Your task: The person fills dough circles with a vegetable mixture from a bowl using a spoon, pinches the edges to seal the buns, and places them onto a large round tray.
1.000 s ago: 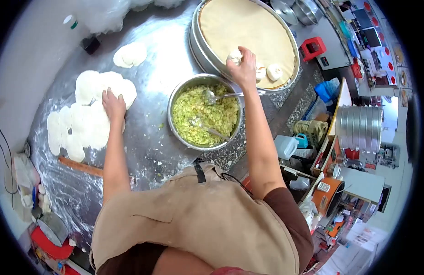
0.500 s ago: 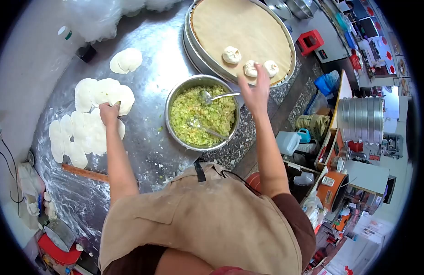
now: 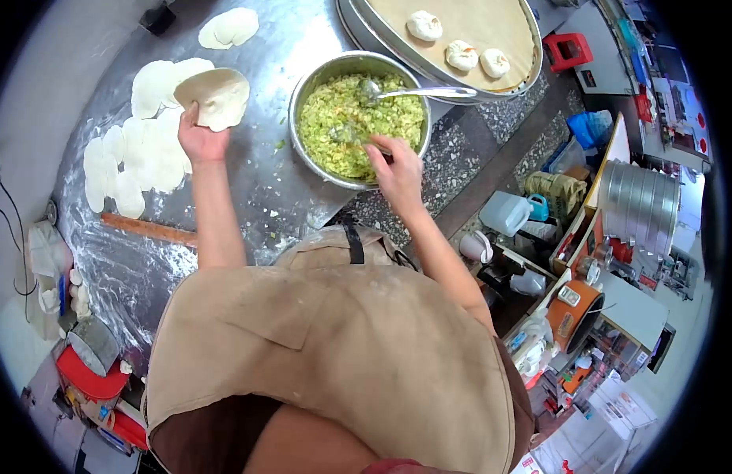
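A round dough wrapper (image 3: 214, 96) hangs from my left hand (image 3: 203, 141), gripped at its near edge and lifted above the other flat wrappers (image 3: 137, 162). My right hand (image 3: 398, 170) is over the near right side of a steel bowl (image 3: 296, 150) of chopped green filling (image 3: 326, 118). Its fingers close round the handle of a spoon (image 3: 349, 133) whose head sits in the filling. A second spoon (image 3: 421, 92) rests in the bowl, its handle across the far right rim. Three pleated buns (image 3: 462, 55) sit on the lined steamer tray (image 3: 504, 93).
Another stack of wrappers (image 3: 228, 28) lies at the back of the floured steel table (image 3: 263, 182). A wooden rolling pin (image 3: 149, 229) is at left, near my forearm. To the right are a red stool (image 3: 567, 51), a white jug (image 3: 504, 213) and stacked steamer rings (image 3: 639, 207).
My left hand has picked up a wrapper from the overlapping rounds. My right hand has left the buns on the tray and come down to the spoon in the bowl. The view has shifted forward.
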`<state>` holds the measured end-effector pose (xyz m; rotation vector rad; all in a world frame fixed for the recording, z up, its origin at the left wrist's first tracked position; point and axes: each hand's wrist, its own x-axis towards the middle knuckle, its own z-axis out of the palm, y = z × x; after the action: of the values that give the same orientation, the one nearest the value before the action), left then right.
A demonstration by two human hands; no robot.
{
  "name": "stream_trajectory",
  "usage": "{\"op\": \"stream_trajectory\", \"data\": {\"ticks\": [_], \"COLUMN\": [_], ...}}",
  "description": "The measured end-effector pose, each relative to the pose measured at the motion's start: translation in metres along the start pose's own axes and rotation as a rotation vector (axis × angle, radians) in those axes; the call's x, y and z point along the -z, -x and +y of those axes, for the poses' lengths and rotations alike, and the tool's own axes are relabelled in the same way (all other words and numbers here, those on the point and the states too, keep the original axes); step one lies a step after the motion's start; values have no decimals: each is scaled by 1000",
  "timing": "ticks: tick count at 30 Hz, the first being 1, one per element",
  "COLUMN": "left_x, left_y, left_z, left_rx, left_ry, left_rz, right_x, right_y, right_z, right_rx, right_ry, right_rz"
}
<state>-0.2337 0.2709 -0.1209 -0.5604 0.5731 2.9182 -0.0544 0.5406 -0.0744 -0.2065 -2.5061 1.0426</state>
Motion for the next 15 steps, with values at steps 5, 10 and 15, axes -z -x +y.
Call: {"op": "stream_trajectory", "data": {"ticks": [5, 10, 15], "left_x": [-33, -54, -47], "left_y": [42, 65, 81], "left_z": [1, -1, -9], "left_rx": [213, 372, 384], "left_ry": [246, 170, 131], "left_rz": [-357, -432, -422], "right_x": [-9, -36, -34], "right_y": [-15, -36, -12], "right_z": [3, -13, -12], "right_rx": [62, 318, 180], "right_ry": [60, 12, 24], "right_rz": [-67, -10, -240]}}
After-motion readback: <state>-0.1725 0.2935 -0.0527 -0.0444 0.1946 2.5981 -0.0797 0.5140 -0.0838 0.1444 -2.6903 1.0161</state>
